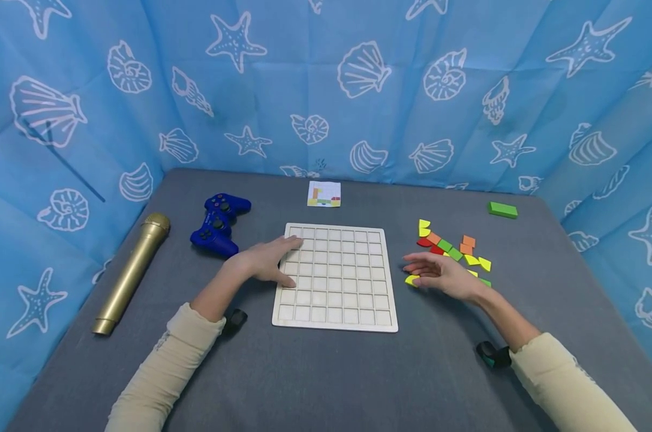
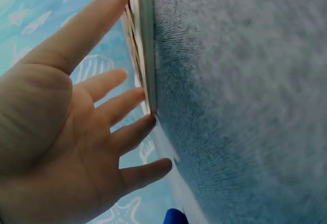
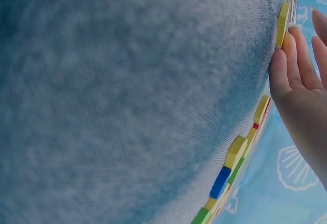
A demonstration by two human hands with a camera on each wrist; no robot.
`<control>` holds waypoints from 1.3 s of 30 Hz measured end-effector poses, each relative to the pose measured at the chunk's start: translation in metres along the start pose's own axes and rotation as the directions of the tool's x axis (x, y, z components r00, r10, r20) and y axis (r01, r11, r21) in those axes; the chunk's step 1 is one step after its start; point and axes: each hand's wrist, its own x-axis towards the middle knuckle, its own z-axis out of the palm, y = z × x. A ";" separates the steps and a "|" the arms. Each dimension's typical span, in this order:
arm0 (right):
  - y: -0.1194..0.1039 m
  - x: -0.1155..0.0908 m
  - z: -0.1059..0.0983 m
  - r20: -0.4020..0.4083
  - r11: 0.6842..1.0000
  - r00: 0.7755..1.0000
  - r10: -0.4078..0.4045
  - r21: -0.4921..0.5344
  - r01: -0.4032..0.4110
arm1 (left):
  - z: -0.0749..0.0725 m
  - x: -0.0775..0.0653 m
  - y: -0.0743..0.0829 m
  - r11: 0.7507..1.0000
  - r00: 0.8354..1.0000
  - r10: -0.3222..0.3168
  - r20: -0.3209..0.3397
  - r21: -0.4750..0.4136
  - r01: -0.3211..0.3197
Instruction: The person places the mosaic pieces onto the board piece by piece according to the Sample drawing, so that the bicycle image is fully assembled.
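A pale square board (image 1: 334, 277) with a grid of shallow cells lies mid-table. My left hand (image 1: 269, 261) rests at its left edge, thumb and fingers spread; the left wrist view shows the fingertips (image 2: 148, 119) along the board's side. Just right of the board, my right hand (image 1: 439, 275) hovers low with loosely bent fingers. A yellow piece (image 1: 411, 280) with a curved edge lies by its thumb, on the table. In the right wrist view the yellow piece (image 3: 282, 25) is beside the fingertips, not visibly gripped. Beyond this hand lie several red, orange, green and yellow pieces (image 1: 454, 254), partly hidden.
Behind the board lies a small card (image 1: 324, 194) with a coloured block pattern. A blue game controller (image 1: 219, 224) and a gold microphone (image 1: 132, 273) are on the left. A green block (image 1: 502, 210) sits at the back right. Blue shell-print curtain (image 1: 326, 90) surrounds the table.
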 end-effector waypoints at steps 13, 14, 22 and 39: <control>-0.002 -0.002 0.002 -0.003 0.988 0.998 -0.061 -0.139 0.060 | -0.002 0.008 0.007 0.998 0.999 -0.008 0.033 0.064 0.006; -0.001 -0.002 0.003 -0.007 0.984 0.997 -0.071 -0.166 0.069 | -0.002 0.009 0.007 0.998 0.999 0.000 0.038 0.066 -0.002; 0.001 -0.002 0.007 -0.053 0.949 0.993 -0.102 -0.303 0.081 | -0.001 0.008 0.006 0.999 0.998 0.025 0.052 0.042 -0.028; 0.002 -0.010 0.003 -0.112 0.939 0.990 -0.088 -0.341 0.045 | 0.000 0.004 -0.003 0.994 0.994 0.104 0.021 -0.034 -0.103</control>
